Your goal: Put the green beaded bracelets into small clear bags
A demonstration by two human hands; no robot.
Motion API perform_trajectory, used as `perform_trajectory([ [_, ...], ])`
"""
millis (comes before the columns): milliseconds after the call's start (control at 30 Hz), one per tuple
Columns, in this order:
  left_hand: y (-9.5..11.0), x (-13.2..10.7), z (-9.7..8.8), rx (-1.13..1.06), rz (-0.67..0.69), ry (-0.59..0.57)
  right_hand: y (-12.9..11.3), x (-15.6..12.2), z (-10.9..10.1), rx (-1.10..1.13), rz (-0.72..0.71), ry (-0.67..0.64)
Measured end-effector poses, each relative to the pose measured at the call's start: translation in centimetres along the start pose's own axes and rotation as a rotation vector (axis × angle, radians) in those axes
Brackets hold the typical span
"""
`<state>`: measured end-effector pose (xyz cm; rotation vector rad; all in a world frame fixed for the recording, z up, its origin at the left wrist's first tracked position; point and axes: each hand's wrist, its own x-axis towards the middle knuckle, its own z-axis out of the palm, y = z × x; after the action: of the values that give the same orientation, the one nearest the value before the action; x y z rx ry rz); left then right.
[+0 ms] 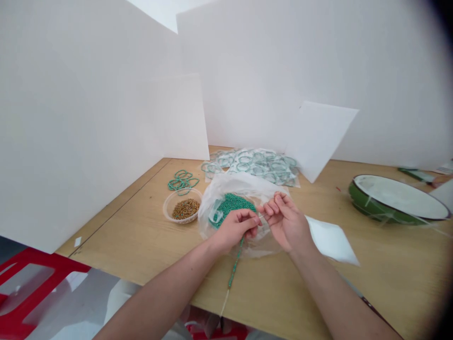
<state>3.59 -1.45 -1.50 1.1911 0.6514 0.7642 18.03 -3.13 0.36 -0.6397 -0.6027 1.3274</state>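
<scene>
From my head camera, my left hand [235, 230] sits over the bag, its fingers [249, 220] curled closed and pinching the top of a bead strand [235, 262]. The strand hangs down past the table edge side of my hand, with bare thread [225, 301] trailing below it. My right hand [286, 222] faces it, thumb and fingers drawn together on a thin tip [262, 216] between the hands. It is too fine to tell whether that is a needle or stiffened thread.

The strand will be very light and limp, and the small beads may slide off if the thread tilts, so the safest hold is a tight pinch right at the top, with the thread end kept up. The tip needs only fingertip pressure.

Under my hands, a clear plastic bag [240, 189] holds a heap of green beads [231, 204]. To the left, a clear bowl [182, 205] holds brown beads [186, 208], beside loops of green strands [183, 182]. Beyond lies a packet of bracelets [251, 163]. On the wooden table [389, 269] to the right are white paper [331, 241] and a green enamel basin [392, 198].
</scene>
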Motion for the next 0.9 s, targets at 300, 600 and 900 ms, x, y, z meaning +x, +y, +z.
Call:
perform_trajectory([
  [300, 0.0, 0.0, -0.3, 0.048, -0.069, 0.025, -1.2, 0.8, -0.9, -0.028, -0.140, 0.073],
  [600, 0.0, -1.1, 0.0, 0.850, 0.179, -0.072, 1.0, -0.3, 0.2, -0.247, 0.128, -0.043],
  [900, 1.8, 2.2, -3.2, 1.321, 0.093, 0.185, 1.0, 0.0, -0.5, -0.304, 0.168, 0.014],
])
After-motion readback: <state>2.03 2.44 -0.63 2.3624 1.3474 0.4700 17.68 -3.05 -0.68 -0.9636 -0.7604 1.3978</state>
